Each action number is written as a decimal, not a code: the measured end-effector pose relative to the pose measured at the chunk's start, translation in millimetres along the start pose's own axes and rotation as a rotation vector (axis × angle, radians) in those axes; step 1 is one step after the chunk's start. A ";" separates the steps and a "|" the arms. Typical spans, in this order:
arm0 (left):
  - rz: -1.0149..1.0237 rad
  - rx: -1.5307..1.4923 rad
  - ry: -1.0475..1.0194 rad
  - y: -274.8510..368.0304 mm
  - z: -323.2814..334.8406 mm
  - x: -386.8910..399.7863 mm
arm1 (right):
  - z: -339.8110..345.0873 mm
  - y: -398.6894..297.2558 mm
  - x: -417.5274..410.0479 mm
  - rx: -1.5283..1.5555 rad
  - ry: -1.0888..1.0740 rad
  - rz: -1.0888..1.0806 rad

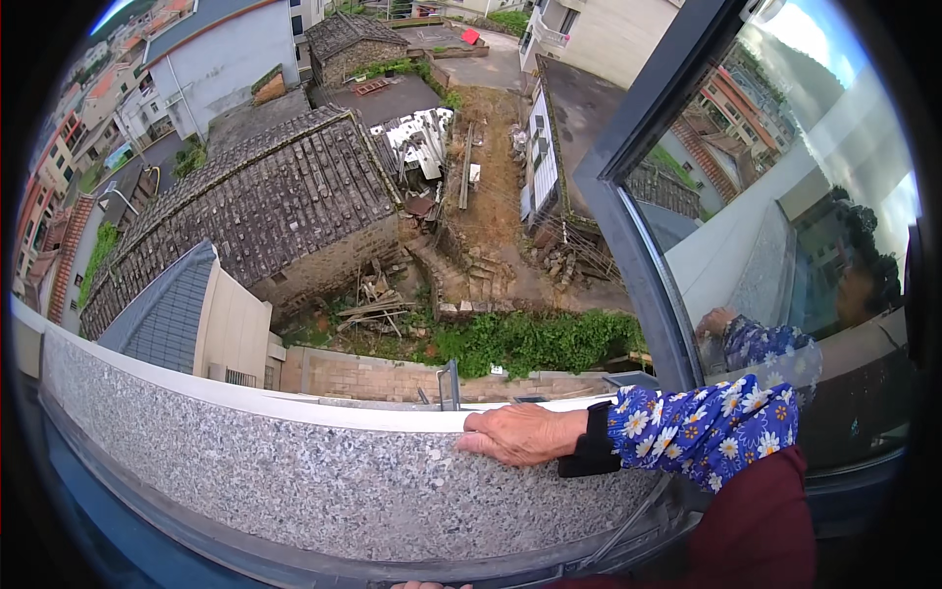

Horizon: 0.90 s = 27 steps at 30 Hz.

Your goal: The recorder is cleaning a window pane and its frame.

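My right hand (pixel 519 434) is closed over the white outer edge (pixel 353 420) of a speckled granite window sill (pixel 294 471). Its thumb lies on the stone side; whatever is under the palm is hidden. A black band circles that wrist, below a blue sleeve cover (pixel 706 427) patterned with daisies. At the bottom rim of the picture, only a few fingertips of my left hand (pixel 430 586) show, close to the dark window track (pixel 471 570). Whether they grip anything cannot be seen.
An outward-opened window sash (pixel 640 199) stands at the right, its glass reflecting my arm. A metal stay arm (pixel 625 523) crosses the sill's right end. Beyond the sill is a drop to a paved lane (pixel 353 373), green plants (pixel 544 342) and a tiled roof (pixel 272 191).
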State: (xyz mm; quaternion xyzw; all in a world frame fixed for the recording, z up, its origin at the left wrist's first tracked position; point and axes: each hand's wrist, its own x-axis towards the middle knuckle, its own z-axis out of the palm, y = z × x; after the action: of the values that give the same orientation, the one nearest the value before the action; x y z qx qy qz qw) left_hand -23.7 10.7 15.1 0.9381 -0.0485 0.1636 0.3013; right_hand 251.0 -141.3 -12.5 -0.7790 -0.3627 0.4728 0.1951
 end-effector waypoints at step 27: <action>0.000 -0.017 -0.070 1.6 -2.0 -0.2 | 22.1 9.4 -8.4 -0.035 0.370 -0.038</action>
State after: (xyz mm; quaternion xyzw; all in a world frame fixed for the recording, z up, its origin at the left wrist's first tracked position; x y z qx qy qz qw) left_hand -24.8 10.6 17.4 0.9407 -0.0606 0.1302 0.3074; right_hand 232.8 -154.6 -24.2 -0.8489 -0.3436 0.3113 0.2537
